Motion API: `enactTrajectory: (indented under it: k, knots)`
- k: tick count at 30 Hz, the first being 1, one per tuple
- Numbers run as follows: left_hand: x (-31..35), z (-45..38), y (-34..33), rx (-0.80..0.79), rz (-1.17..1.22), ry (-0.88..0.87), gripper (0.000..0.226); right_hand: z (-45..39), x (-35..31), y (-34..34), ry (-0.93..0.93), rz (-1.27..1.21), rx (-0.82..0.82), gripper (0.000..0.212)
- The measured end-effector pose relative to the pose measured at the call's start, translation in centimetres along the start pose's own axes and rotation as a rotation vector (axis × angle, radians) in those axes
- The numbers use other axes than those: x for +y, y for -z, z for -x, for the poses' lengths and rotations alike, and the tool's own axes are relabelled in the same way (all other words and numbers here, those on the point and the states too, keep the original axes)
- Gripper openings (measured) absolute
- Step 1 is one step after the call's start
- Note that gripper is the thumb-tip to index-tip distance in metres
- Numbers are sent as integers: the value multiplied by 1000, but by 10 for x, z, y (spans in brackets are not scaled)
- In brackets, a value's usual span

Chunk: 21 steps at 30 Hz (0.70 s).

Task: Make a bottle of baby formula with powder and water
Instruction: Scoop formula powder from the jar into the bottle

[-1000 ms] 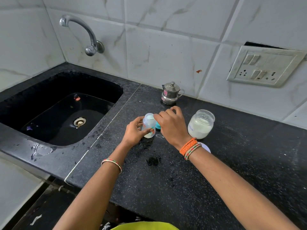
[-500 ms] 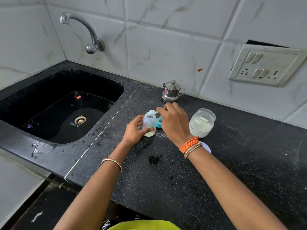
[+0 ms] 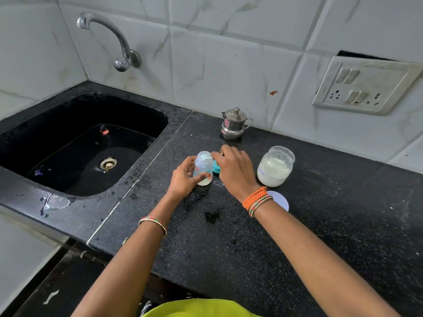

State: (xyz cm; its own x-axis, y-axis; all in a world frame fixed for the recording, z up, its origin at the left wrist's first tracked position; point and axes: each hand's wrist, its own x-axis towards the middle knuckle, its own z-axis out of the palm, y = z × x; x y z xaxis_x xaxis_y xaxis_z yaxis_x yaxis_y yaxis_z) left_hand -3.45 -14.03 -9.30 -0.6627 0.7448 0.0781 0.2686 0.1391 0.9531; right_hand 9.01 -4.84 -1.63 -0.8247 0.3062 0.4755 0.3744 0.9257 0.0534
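Head view: the baby bottle stands upright on the black counter, the left hand wrapped around it. The right hand pinches a small white scoop over the bottle's open mouth. A teal cap lies just behind; the open powder jar stands near, to the right.

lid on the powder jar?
No, the jar stands open-mouthed on the counter, and a white lid lies flat beside it near the right hand's wrist.
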Motion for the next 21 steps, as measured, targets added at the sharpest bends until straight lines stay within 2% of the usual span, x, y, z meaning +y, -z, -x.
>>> enactTrajectory:
  k: [2, 4, 7, 8, 11, 13, 15, 17, 19, 21]
  knots:
    - [0, 0, 0, -6, 0, 5, 49, -2, 2, 1, -26, -27, -9, 28]
    - [1, 0, 1, -15, -7, 10, 50, -4, 6, 5, -76, -62, 59, 28]
    - [-1, -1, 1, -34, -32, 39, 56, -5, 16, 12, -220, -172, 106, 30]
    - [-1, -1, 2, -44, -52, 45, 64, -4, 22, 12, -281, -234, 105, 31]
    - [3, 1, 0, 4, -111, 14, 110, 4, 41, 16, -505, -431, 184, 35]
    - [14, 7, -5, 108, -145, -70, 121, 13, 61, 18, -664, -495, 271, 29]
    - [30, 13, -15, 188, -172, -215, 116, 24, 81, 23, -760, -501, 349, 20]
    - [48, 13, -33, 180, -173, -355, 104, 35, 99, 31, -841, -510, 387, 15]
    - [68, 10, -57, 85, -131, -420, 92, 46, 111, 40, -908, -473, 402, 13]
    - [84, 4, -84, -48, -58, -390, 87, 56, 121, 44, -940, -385, 392, 11]
